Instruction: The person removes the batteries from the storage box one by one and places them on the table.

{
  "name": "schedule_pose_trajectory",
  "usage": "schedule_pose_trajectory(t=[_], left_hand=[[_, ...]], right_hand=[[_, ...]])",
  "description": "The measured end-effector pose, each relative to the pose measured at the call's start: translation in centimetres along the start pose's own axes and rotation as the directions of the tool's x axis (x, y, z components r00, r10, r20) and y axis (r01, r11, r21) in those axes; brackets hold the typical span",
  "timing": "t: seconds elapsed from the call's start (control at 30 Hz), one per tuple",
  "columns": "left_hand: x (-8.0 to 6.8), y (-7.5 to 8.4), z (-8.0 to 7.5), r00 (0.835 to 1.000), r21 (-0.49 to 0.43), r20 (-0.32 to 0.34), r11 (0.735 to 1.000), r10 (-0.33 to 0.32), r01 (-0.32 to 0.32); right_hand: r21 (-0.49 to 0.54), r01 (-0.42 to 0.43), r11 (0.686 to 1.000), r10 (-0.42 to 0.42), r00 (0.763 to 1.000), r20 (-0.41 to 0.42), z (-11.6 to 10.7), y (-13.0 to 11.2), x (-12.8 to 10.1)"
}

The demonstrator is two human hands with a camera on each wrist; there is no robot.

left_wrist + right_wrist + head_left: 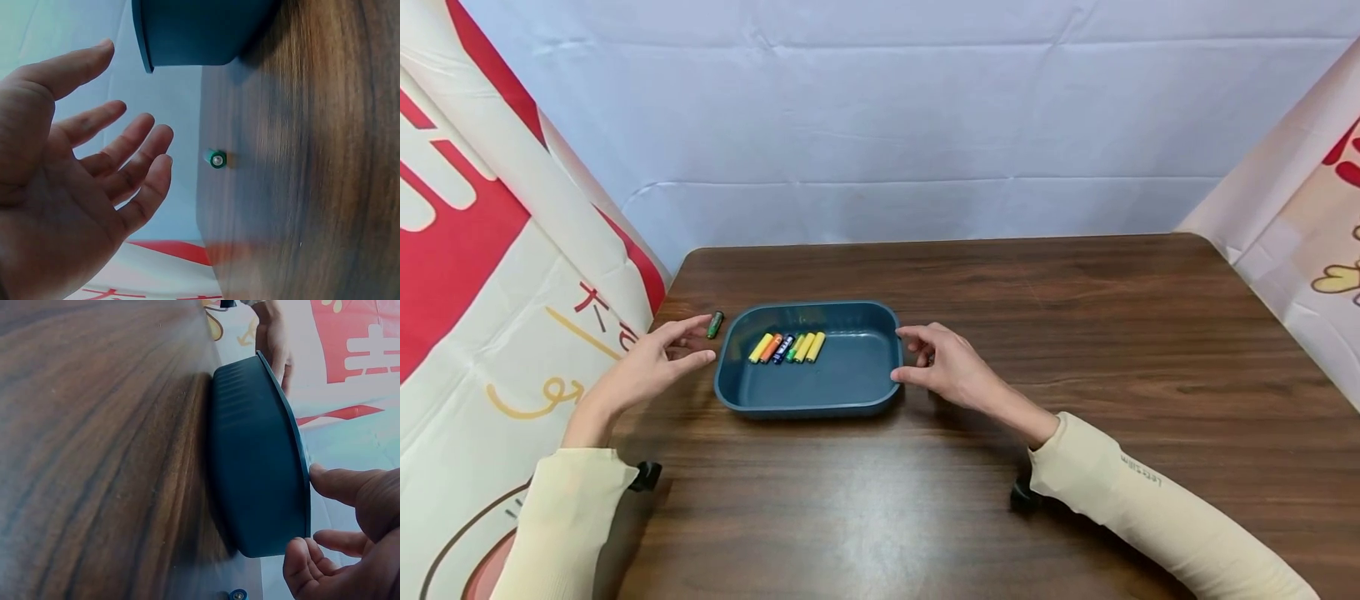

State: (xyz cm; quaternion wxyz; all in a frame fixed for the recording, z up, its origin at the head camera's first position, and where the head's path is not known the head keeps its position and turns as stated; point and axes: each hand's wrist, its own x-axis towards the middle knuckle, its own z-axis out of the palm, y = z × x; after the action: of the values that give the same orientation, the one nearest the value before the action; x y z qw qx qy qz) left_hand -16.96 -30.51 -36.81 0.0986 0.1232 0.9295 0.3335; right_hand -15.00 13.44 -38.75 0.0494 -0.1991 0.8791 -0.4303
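A dark blue rectangular tray stands on the table. Several batteries, yellow, orange, dark blue and green, lie in a slanted row inside it. To the tray's left stays my left hand, fingers spread and loosely bent, holding nothing. A green battery lies on the table just beyond those fingertips; the left wrist view shows a gap between them. At the opposite end, my right hand touches the tray's right rim with thumb and fingertips. A small blue round end, like a battery's, shows at the right wrist view's bottom edge.
The brown wooden table extends right of the tray and toward me. White cloth hangs behind it, and printed cloths hang at the sides. Black wrist devices show beneath both cream sleeves.
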Motion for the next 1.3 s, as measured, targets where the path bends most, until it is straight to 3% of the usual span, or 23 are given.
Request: schedule_pose_trajectory(t=[0.37, 0.67, 1.13, 1.3], left_hand=[[-1.6, 1.2, 0.9, 1.0, 0.026, 0.003, 0.999, 0.03, -0.03], [-2.3, 1.3, 1.6, 0.998, 0.0, 0.021, 0.999, 0.051, -0.051], [-2.7, 0.9, 2.7, 0.999, 0.007, 0.051, 1.0, 0.002, -0.002], [-2.8, 0.9, 2.7, 0.996, -0.042, 0.088, 0.999, 0.001, 0.002]], right_hand=[[-0.029, 0.074, 0.997, -0.076, 0.996, -0.053, 0.1, -0.9, 1.8], [-0.047, 0.085, 0.995, -0.085, 0.996, -0.004, 1.1, -2.8, 4.0], [-0.088, 0.061, 0.994, -0.051, 0.993, 0.107, 3.8, -4.0, 7.4], [-0.128, 0.025, 0.991, -0.008, 0.992, 0.127, 4.8, -4.0, 8.4]])
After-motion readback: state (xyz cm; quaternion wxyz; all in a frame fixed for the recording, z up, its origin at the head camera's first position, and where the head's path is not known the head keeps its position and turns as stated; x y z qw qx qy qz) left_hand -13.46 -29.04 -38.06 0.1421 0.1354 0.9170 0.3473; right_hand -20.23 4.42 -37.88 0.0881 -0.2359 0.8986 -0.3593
